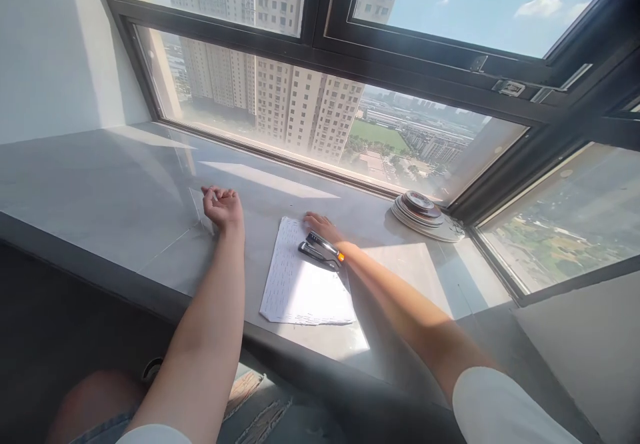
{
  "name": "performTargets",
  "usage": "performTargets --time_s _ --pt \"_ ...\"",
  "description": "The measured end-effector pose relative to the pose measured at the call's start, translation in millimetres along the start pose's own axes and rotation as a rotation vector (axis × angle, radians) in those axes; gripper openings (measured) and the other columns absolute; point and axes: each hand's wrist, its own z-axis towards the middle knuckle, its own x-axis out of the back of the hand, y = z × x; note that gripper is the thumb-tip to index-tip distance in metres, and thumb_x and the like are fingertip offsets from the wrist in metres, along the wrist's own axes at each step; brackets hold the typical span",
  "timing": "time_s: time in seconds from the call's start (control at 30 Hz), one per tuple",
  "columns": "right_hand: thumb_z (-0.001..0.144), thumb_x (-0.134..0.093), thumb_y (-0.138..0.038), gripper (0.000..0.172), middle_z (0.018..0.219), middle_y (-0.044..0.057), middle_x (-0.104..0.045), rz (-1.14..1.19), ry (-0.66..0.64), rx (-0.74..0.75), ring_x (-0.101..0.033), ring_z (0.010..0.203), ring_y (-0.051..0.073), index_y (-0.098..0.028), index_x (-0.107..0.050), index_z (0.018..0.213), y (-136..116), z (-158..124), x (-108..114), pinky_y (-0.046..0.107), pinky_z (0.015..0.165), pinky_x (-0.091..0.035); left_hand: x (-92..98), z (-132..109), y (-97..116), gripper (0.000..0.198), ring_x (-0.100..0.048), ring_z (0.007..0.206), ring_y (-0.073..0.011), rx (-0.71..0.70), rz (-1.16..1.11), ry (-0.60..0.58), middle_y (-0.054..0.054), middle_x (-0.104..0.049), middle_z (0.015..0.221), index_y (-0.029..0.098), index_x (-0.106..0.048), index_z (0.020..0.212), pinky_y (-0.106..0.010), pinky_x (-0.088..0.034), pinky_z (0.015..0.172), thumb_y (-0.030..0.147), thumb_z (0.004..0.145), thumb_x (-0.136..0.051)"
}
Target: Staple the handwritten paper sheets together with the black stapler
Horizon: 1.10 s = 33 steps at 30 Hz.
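Stapler (320,251) on papers (307,297), near right fingers (316,219)

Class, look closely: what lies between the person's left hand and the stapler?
In the head view, going from the left hand to the stapler: grey windowsill first, then part of the paper.

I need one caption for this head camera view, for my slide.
Stapler on paper sheets, right hand beside it, left hand loosely curled, at a sunlit ledge.
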Motion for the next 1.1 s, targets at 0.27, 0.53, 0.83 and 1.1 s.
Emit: performTargets --time_s 0.27,0.53,0.83,1.1 --pt "0.108 -0.031 -0.036 0.041 0.162 0.014 -0.037 -0.042 -0.064 0.078 -0.037 0.147 0.029 -0.024 -0.046 0.144 -41.2 41.4 -17.4 0.069 0.117 -0.020 1.9 4.1 5.4 0.018 -0.047 0.052 -0.0059 -0.016 -0.040 -0.016 0.007 -0.057 0.071 0.025 -0.055 0.098 -0.021 -0.036 0.059 0.014 0.084 -0.057" --pt "0.107 -0.033 -0.044 0.047 0.170 0.010 -0.019 -0.003 -0.084 0.043 -0.014 0.158 0.024 -0.022 -0.043 0.148 -42.8 33.4 -13.4 0.054 0.126 -0.015 -0.5 1.0 5.3 0.016 -0.046 0.054 -0.0066 0.000 0.002 -0.021 0.007 -0.057 0.072 0.025 -0.054 0.093 -0.022 -0.035 0.058 0.013 0.082 -0.057" --pt "0.108 -0.025 -0.049 0.051 0.169 0.009 -0.023 0.030 -0.100 0.030 -0.013 0.158 0.022 -0.020 -0.046 0.144 -23.4 -6.8 1.3 0.049 0.128 -0.013 -0.3 0.6 1.5 0.022 -0.046 0.051 -0.0054 0.046 0.024 -0.094 0.008 -0.055 0.068 0.025 -0.055 0.097 -0.022 -0.036 0.057 0.014 0.079 -0.063" --pt "0.107 -0.019 -0.048 0.059 0.169 0.008 -0.023 -0.045 -0.145 -0.024 -0.014 0.158 0.026 -0.022 -0.033 0.158 0.6 -44.7 16.6 0.052 0.128 -0.014 -5.4 -5.3 -0.7 0.021 -0.049 0.053 -0.0063 0.066 0.079 -0.062 0.007 -0.058 0.072 0.025 -0.055 0.095 -0.022 -0.039 0.057 0.013 0.080 -0.063"
